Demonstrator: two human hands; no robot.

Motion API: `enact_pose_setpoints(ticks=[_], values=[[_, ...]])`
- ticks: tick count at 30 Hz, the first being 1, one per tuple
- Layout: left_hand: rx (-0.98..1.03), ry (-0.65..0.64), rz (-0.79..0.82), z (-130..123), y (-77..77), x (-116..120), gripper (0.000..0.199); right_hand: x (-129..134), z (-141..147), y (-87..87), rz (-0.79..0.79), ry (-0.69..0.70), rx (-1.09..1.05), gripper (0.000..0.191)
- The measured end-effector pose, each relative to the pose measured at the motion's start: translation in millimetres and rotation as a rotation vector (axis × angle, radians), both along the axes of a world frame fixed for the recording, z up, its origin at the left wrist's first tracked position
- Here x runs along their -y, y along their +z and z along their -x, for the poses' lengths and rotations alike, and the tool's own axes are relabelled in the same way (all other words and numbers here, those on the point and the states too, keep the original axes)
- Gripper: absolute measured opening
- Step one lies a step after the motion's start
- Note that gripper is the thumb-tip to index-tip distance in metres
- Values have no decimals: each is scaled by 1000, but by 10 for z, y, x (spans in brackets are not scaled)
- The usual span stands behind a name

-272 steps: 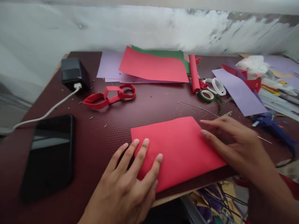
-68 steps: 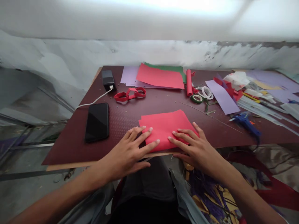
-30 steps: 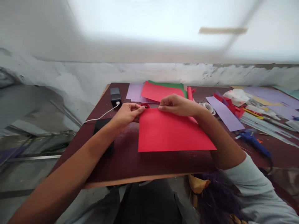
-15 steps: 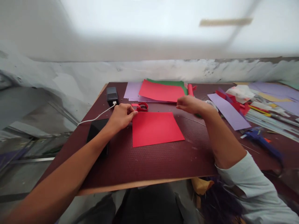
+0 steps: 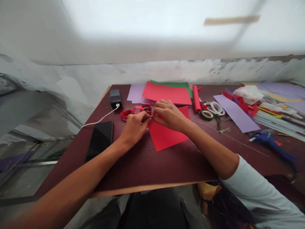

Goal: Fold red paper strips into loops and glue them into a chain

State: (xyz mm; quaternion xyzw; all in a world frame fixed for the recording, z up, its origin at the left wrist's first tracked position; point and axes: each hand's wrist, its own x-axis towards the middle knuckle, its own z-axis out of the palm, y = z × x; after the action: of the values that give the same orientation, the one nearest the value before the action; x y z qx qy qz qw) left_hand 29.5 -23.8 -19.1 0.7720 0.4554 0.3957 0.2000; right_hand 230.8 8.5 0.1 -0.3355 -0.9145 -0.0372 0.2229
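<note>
A sheet of red paper [image 5: 168, 136] lies tilted on the dark red table, its far left corner at my fingertips. My left hand [image 5: 137, 125] pinches that corner between thumb and forefinger. Close against it, my right hand [image 5: 169, 116] has its fingers curled together at the same corner and covers part of the sheet. Just beyond my hands are folded red paper loops [image 5: 137, 110]. A second red sheet [image 5: 166, 92] rests behind, on top of green and lilac paper.
A phone [image 5: 100, 138] and a black power bank [image 5: 115, 98] with a white cable are on the left. Rightward lie a red roll [image 5: 196, 98], green tape [image 5: 206, 114], white tape [image 5: 217, 108], thin wire, a lilac sheet [image 5: 235, 113] and a blue glue gun [image 5: 269, 141].
My right hand has come left from the sheet's far right to meet my left hand. The sheet has turned and shifted right, with my left hand still at its corner.
</note>
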Motion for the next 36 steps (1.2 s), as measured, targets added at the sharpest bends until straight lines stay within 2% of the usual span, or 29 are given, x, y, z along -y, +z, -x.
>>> enact_pose_setpoints(ticks=[7,16,22,25,28,31,33,36], values=[[-2,88,-75,40,-5,-23,10,-150,-137,-33,-39,-10,3,12],[-47,154,-127,82,39,-54,11,-521,-639,-85,88,-109,21,7],[-73,212,-129,165,73,-108,10,-706,-1107,-139,103,-275,-32,19],[-84,228,-131,195,83,-120,8,-721,-1204,-117,44,-351,-104,18],[-91,190,-125,159,57,-100,5,-615,-976,-66,-21,-306,-148,11],[-81,120,-115,96,9,-75,4,-407,-502,-47,-41,-131,-112,6],[-68,82,-114,68,-18,-70,5,-271,-203,-57,-98,34,-48,10],[-45,47,-123,56,-38,-76,6,-154,36,-78,-152,93,-27,20]])
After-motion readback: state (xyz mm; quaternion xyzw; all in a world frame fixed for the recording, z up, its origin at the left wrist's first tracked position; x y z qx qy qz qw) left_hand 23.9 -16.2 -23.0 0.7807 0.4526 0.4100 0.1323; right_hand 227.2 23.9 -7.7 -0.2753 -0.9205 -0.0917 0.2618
